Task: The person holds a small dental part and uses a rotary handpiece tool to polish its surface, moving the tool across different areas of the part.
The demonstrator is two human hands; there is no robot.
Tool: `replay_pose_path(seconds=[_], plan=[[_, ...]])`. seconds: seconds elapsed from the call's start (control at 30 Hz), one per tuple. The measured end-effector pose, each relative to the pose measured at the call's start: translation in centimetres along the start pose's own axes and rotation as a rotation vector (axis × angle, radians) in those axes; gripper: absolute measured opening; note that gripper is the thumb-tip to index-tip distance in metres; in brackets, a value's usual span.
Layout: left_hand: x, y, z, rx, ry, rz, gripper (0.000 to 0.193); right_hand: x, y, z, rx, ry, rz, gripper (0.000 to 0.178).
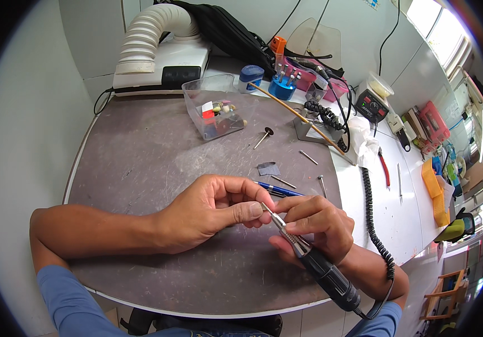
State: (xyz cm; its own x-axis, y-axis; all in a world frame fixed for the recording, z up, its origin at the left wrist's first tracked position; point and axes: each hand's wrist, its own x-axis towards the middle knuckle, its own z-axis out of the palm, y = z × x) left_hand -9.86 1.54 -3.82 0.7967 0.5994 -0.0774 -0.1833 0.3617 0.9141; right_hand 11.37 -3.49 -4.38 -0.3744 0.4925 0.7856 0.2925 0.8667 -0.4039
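A black and silver rotary tool handpiece lies slantwise in my right hand, whose fingers wrap round its metal nose. Its coiled black cord runs off to the right. The thumb and forefinger of my left hand pinch together at the nose's tip, on a thin metal bit mostly hidden by the fingers. Just beyond my hands lie a blue pen, a loose metal shank and a small dark grey square of abrasive sheet. Farther off is a black disc on a shank.
A clear plastic bin with small polishing bits stands at the far middle. Behind are a blue bit holder and a white dust extractor. A wooden stick leans over a grey stand. Red-handled pliers lie right.
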Motion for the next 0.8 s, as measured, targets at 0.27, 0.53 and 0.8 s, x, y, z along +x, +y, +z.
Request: replay_pose_path(seconds=[0.27,0.53,0.8], plan=[[0.15,-0.14,-0.20,0.016,-0.014,0.000,0.017,0.08,0.11,-0.04,0.005,-0.002,0.005,0.032],[0.07,-0.05,-0.07,0.029,0.009,0.010,0.019,-0.22,0.22,-0.10,0.033,0.026,0.010,0.033],[0.10,-0.15,-0.18,0.034,0.002,0.017,0.019,0.01,0.12,-0.09,0.010,-0.008,0.001,0.031]])
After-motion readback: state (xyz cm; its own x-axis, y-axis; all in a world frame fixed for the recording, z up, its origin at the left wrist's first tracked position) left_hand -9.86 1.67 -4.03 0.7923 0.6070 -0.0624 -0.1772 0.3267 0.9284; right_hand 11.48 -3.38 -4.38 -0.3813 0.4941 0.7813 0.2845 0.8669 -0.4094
